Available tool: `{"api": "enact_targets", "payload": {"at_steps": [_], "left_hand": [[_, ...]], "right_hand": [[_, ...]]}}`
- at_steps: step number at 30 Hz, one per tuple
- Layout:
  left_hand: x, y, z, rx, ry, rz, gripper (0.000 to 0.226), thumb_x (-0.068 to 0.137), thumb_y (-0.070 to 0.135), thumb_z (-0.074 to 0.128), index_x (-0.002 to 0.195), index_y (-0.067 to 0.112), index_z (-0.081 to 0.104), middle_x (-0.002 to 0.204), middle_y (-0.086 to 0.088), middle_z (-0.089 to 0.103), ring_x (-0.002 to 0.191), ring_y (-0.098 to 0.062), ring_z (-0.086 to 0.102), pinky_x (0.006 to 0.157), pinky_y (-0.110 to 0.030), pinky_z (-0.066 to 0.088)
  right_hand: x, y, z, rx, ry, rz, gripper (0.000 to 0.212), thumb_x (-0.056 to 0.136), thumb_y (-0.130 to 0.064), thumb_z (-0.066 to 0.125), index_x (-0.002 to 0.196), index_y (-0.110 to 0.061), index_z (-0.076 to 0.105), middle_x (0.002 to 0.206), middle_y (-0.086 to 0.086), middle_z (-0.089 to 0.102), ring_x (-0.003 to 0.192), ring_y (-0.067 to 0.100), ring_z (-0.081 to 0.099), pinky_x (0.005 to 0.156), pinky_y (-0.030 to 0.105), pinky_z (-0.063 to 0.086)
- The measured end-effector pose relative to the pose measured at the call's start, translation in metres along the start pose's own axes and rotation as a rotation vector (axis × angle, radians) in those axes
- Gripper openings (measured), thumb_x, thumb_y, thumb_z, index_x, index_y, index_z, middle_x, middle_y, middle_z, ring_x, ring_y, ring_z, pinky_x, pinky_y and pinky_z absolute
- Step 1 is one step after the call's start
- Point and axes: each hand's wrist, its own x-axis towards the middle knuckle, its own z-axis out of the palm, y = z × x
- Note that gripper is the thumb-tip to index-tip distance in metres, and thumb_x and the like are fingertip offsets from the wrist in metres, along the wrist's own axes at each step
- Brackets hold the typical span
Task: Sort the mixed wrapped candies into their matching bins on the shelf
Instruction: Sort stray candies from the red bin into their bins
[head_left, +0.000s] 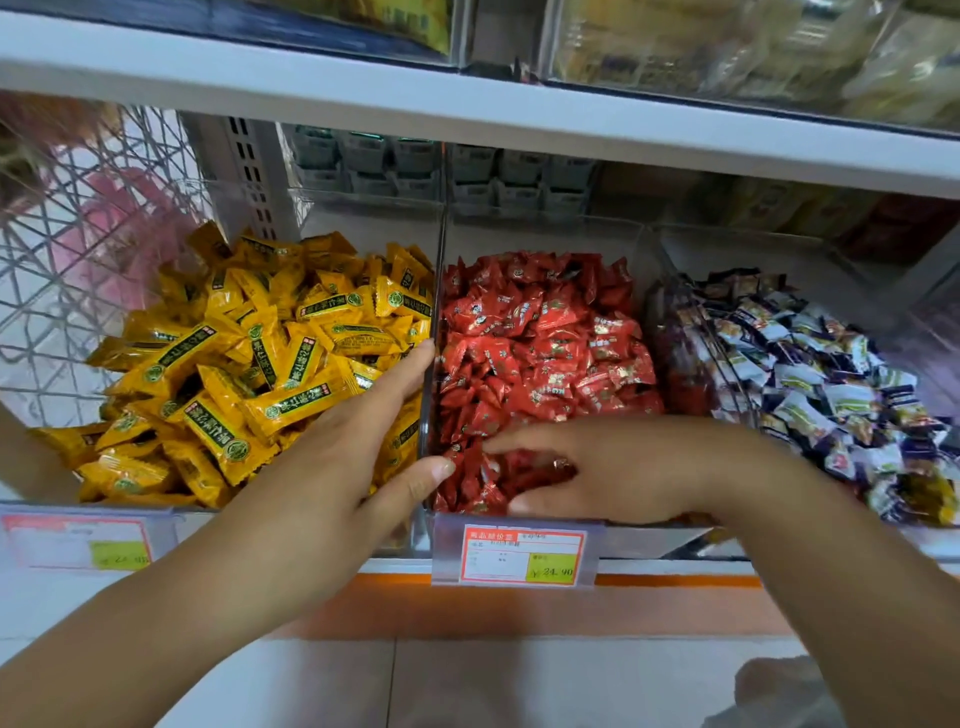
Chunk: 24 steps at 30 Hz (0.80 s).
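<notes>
The left forearm (182, 597) rises from the lower left corner and the right forearm (841, 551) from the lower right, both bare and converging over the front edge of the shelf (649, 581). The left hand (358, 441) lies palm down, fingers straight and close together, pointing up and to the right, thumb spread wide from them. The right hand (597, 470), motion-blurred, points leftward with fingers spread and loosely bent, near the left thumb; the blur hides whether it holds anything.
</notes>
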Motion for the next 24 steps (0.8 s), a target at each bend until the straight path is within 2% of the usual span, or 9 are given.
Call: {"api": "enact_targets", "payload": {"at_steps": [2, 3, 5, 7, 9, 12, 14, 19, 24], "left_hand": [[-0.01, -0.01, 0.0, 0.042, -0.003, 0.018, 0.071, 0.08, 0.066, 0.042, 0.134, 0.07, -0.004, 0.119, 0.058, 0.012, 0.107, 0.042, 0.006, 0.087, 0.011, 0.015], [-0.005, -0.009, 0.0, 0.08, 0.013, 0.029, 0.073, 0.077, 0.065, 0.04, 0.135, 0.07, -0.005, 0.12, 0.057, 0.012, 0.109, 0.041, 0.005, 0.088, 0.01, 0.015], [-0.004, -0.01, 0.001, 0.074, 0.035, 0.033, 0.074, 0.076, 0.065, 0.038, 0.136, 0.069, -0.005, 0.124, 0.054, 0.014, 0.112, 0.04, 0.006, 0.089, 0.01, 0.016], [-0.005, -0.013, 0.002, 0.052, 0.047, 0.046, 0.074, 0.076, 0.066, 0.038, 0.135, 0.071, -0.006, 0.126, 0.05, 0.019, 0.112, 0.038, 0.011, 0.089, 0.009, 0.018], [-0.005, -0.015, 0.003, 0.029, 0.063, 0.053, 0.073, 0.075, 0.066, 0.039, 0.135, 0.071, -0.004, 0.129, 0.048, 0.019, 0.116, 0.035, 0.012, 0.089, 0.008, 0.018], [-0.005, -0.015, 0.002, 0.014, 0.049, 0.052, 0.074, 0.075, 0.066, 0.039, 0.135, 0.071, -0.004, 0.138, 0.045, 0.018, 0.126, 0.027, 0.013, 0.092, 0.003, 0.019], [-0.004, -0.016, 0.002, 0.017, 0.045, 0.07, 0.075, 0.075, 0.066, 0.039, 0.136, 0.07, -0.005, 0.135, 0.046, 0.019, 0.124, 0.03, 0.012, 0.092, 0.003, 0.02], [-0.004, -0.019, 0.002, 0.017, 0.049, 0.083, 0.076, 0.074, 0.067, 0.038, 0.137, 0.069, -0.004, 0.129, 0.05, 0.017, 0.119, 0.034, 0.009, 0.091, 0.009, 0.016], [-0.003, -0.02, 0.003, -0.004, 0.039, 0.074, 0.074, 0.077, 0.063, 0.04, 0.138, 0.067, -0.003, 0.123, 0.054, 0.017, 0.115, 0.038, 0.009, 0.09, 0.01, 0.015]], "right_hand": [[0.015, -0.001, 0.007, 0.009, -0.05, -0.005, 0.07, 0.087, -0.065, 0.048, 0.147, -0.054, 0.013, 0.154, -0.013, 0.031, 0.136, 0.011, 0.037, 0.105, 0.022, 0.032], [0.021, 0.0, 0.008, 0.031, -0.058, -0.012, 0.073, 0.086, -0.067, 0.049, 0.147, -0.054, 0.01, 0.155, -0.012, 0.029, 0.137, 0.012, 0.035, 0.104, 0.021, 0.031], [0.03, -0.001, 0.009, 0.151, -0.059, -0.046, 0.07, 0.084, -0.066, 0.054, 0.144, -0.055, 0.019, 0.15, -0.014, 0.036, 0.133, 0.01, 0.039, 0.1, 0.02, 0.033], [0.038, -0.003, 0.015, 0.292, -0.043, -0.08, 0.061, 0.082, -0.063, 0.06, 0.137, -0.053, 0.034, 0.132, -0.018, 0.049, 0.122, 0.007, 0.046, 0.095, 0.021, 0.039], [0.045, -0.005, 0.019, 0.35, -0.039, -0.09, 0.057, 0.081, -0.059, 0.064, 0.132, -0.05, 0.04, 0.123, -0.019, 0.051, 0.114, 0.006, 0.049, 0.091, 0.022, 0.042], [0.05, -0.005, 0.019, 0.372, -0.036, -0.089, 0.056, 0.081, -0.048, 0.069, 0.13, -0.047, 0.044, 0.124, -0.015, 0.054, 0.111, 0.007, 0.052, 0.089, 0.024, 0.044], [0.05, -0.004, 0.017, 0.381, -0.025, -0.089, 0.054, 0.081, -0.042, 0.071, 0.129, -0.047, 0.046, 0.116, -0.017, 0.055, 0.106, 0.005, 0.054, 0.086, 0.022, 0.045], [0.05, -0.005, 0.02, 0.437, -0.026, -0.097, 0.051, 0.08, -0.046, 0.072, 0.125, -0.046, 0.048, 0.114, -0.017, 0.06, 0.104, 0.004, 0.058, 0.091, 0.026, 0.049], [0.053, -0.011, 0.019, 0.367, -0.004, -0.086, 0.049, 0.08, -0.045, 0.07, 0.124, -0.044, 0.049, 0.115, -0.015, 0.057, 0.103, 0.006, 0.055, 0.084, 0.023, 0.046]]}}
